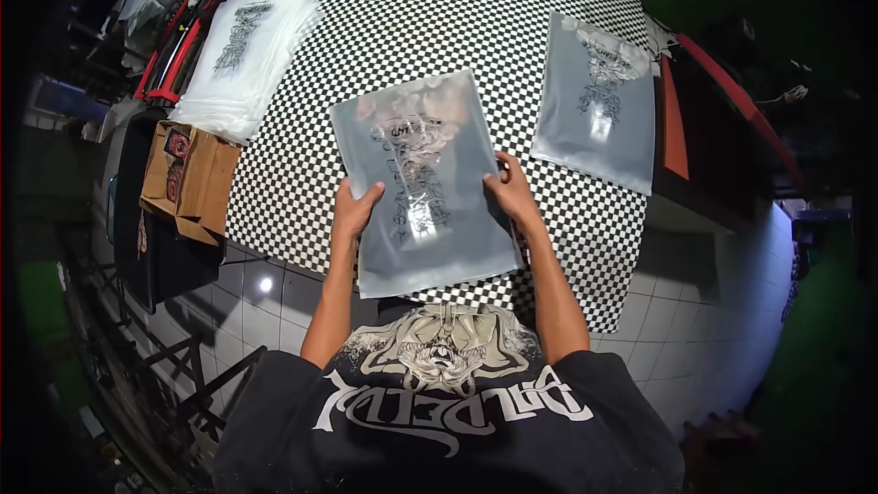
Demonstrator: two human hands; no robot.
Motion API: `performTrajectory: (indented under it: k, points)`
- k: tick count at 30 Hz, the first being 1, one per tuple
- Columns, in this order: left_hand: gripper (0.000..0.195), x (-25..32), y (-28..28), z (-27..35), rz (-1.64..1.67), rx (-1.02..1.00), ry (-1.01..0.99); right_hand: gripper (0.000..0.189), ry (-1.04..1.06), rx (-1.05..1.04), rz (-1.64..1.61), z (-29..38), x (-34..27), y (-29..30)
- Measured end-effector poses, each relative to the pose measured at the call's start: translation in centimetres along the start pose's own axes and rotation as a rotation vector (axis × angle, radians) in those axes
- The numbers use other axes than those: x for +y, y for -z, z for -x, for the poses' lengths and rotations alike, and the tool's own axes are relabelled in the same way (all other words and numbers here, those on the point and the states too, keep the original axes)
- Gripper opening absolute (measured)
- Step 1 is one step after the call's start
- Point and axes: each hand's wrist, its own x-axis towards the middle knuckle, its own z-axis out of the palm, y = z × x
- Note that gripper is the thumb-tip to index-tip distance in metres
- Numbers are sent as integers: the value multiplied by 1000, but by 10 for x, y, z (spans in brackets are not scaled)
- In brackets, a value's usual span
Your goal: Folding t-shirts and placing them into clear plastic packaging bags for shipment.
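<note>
A clear plastic bag [466,219] with dark printed lettering and a folded garment inside, dark with a skin-toned print near its far end, is held slightly tilted above the checkered table. My left hand [357,206] grips its left edge with the thumb on top. On the opposite edge, my right hand [509,185] pinches the bag between thumb and fingers. A similar packed bag [562,116] lies flat on the table to the right. At the far left rests a stack of whitish printed plastic bags [212,92].
The black-and-white checkered tabletop [425,20] reaches away from me. An open cardboard box [195,178] holding dark and red printed pieces stands at its left edge. Red-edged equipment [182,58] is beyond the stack, and a red-edged dark object [741,96] stands at right.
</note>
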Motion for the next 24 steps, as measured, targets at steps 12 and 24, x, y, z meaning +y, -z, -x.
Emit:
performTrajectory:
  k: [12, 24]
  points:
    - [47, 137, -157, 3, 119, -152, -448, 39, 489, 433, 23, -14, -30, 165]
    - [70, 130, -339, -86, -540, -286, -605, 57, 156, 600, 776, -88, 24, 311]
